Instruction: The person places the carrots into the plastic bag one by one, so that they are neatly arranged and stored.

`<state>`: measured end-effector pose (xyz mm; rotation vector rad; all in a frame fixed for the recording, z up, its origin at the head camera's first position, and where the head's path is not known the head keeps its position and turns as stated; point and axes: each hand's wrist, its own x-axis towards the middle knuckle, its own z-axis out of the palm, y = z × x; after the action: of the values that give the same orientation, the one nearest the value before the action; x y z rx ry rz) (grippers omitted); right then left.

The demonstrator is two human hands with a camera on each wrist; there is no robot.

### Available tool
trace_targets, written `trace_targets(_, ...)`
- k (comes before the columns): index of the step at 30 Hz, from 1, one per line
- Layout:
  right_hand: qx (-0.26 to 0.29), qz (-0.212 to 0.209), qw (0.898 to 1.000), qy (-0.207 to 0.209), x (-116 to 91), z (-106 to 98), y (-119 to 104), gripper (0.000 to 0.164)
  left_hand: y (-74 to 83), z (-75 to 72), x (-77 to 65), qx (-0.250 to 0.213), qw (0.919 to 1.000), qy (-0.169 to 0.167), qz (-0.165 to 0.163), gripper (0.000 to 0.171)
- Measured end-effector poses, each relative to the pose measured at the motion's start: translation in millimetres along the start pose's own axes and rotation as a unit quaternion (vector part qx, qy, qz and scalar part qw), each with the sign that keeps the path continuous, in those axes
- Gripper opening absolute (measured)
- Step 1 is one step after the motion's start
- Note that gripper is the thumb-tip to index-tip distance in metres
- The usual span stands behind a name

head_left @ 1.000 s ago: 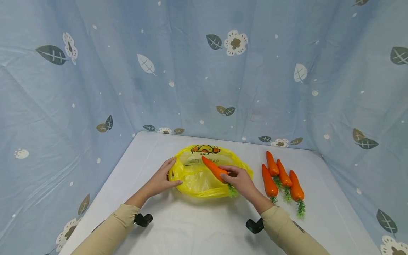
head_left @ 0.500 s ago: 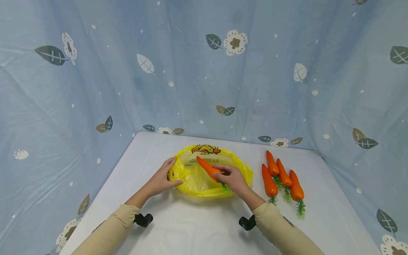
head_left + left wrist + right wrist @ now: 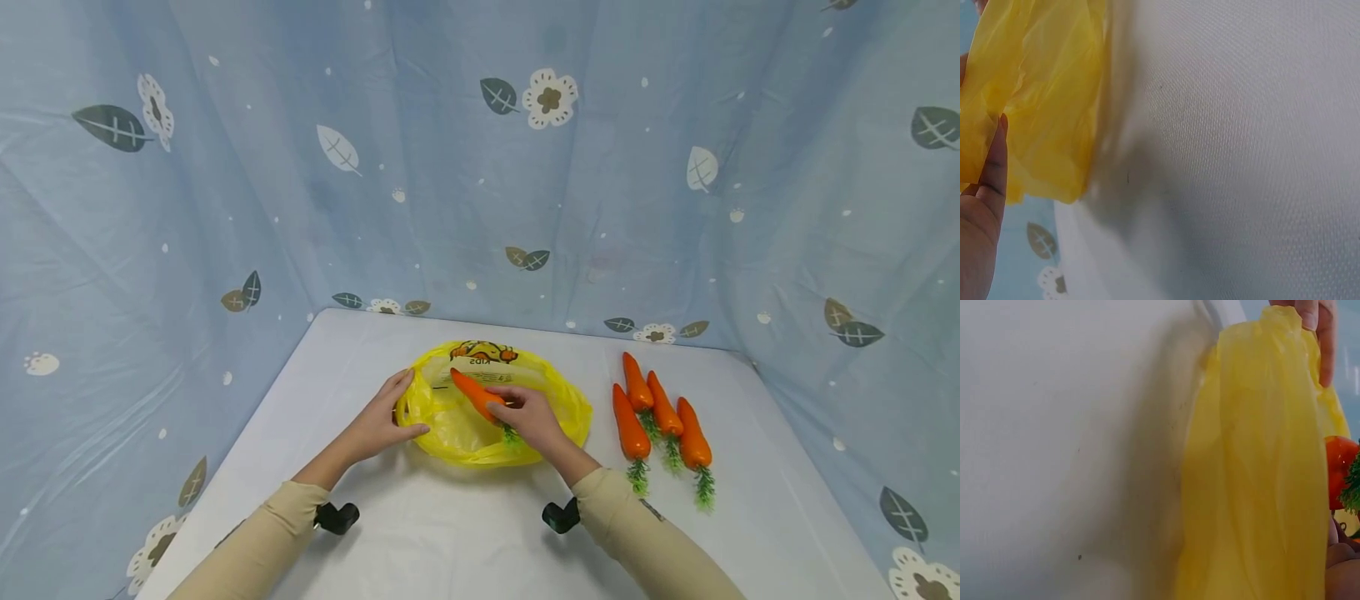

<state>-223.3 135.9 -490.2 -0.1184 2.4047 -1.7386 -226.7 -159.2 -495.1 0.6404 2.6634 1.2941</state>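
Note:
A yellow plastic bag (image 3: 480,457) stands mid-table with its mouth spread wide and a printed picture on its far inner wall. My left hand (image 3: 378,427) holds the left side of its rim, and in the left wrist view the thumb (image 3: 996,159) lies against the yellow film. Over the bag's mouth, my right hand (image 3: 529,417) grips an orange carrot (image 3: 474,393) near its leafy end, tip pointing up and left. The right wrist view shows the carrot's top (image 3: 1337,465) behind the bag's near wall (image 3: 1260,456), with the right fingers mostly out of frame.
Several more carrots (image 3: 632,425) with green tops lie in a loose group on the white table (image 3: 450,533), right of the bag. A blue curtain (image 3: 450,167) printed with leaves and flowers surrounds the table at the back and sides.
My right hand has carried the carrot leftward, from the bag's right part toward the middle of its mouth. The left hand has stayed at the rim.

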Motion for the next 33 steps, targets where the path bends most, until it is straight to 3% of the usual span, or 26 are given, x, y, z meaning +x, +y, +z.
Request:
trace_targets(21, -0.008, 0.014, 1.000, 0.007, 14, 31, 10, 0.034, 1.6, 2.4, 0.3, 0.007, 1.0000, -0.004, -0.003, 0.100)
trace_targets(33, -0.057, 0.018, 0.997, -0.038, 11, 47, 16, 0.037, -1.1, 4.6, 2.7, 0.013, 0.9998, -0.009, -0.013, 0.101)
